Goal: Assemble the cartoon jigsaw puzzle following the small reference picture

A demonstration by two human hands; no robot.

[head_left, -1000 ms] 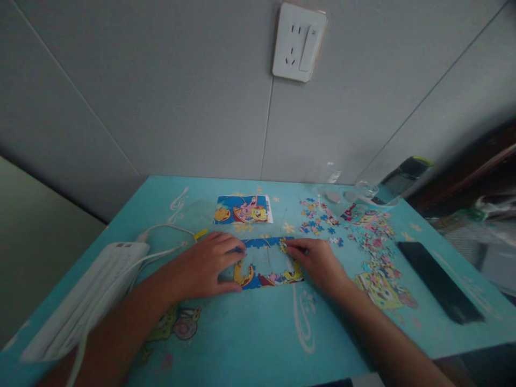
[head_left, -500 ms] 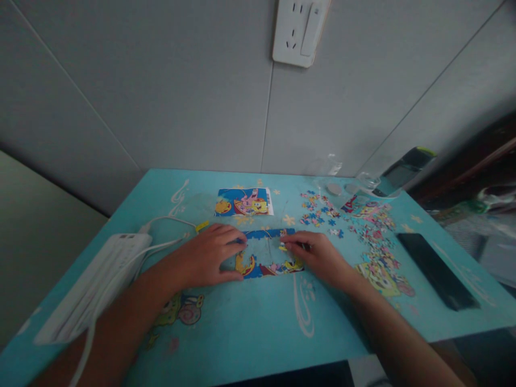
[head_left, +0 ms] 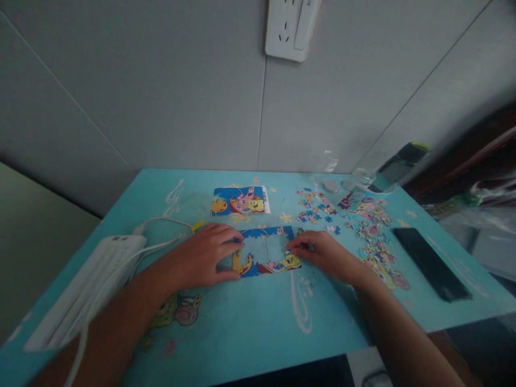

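Note:
A partly joined jigsaw puzzle (head_left: 264,269) lies flat on the table, its border pieces forming a blue and yellow cartoon frame around a bare middle. At its left edge rests my left hand (head_left: 212,253), palm down, fingers and thumb spread apart on the border. My right hand (head_left: 322,253) is at the right edge, thumb and forefinger pinched on a small puzzle piece (head_left: 287,251), mostly hidden by the fingertips. Just behind the puzzle is a picture card (head_left: 239,201) with the same cartoon scene. Loose puzzle pieces (head_left: 310,216) lie behind my right hand.
More pieces (head_left: 373,234) are heaped at the right, near a clear plastic bag (head_left: 363,183). A black flat object (head_left: 431,263) lies farther right. On the left sits a white power strip (head_left: 86,290) with cables. A wall with a socket (head_left: 286,32) rises behind the table.
My right hand has shifted from over the frame's inner right side outward to its right edge, with the pinched piece. My left hand stays at the left edge. The view has shifted slightly.

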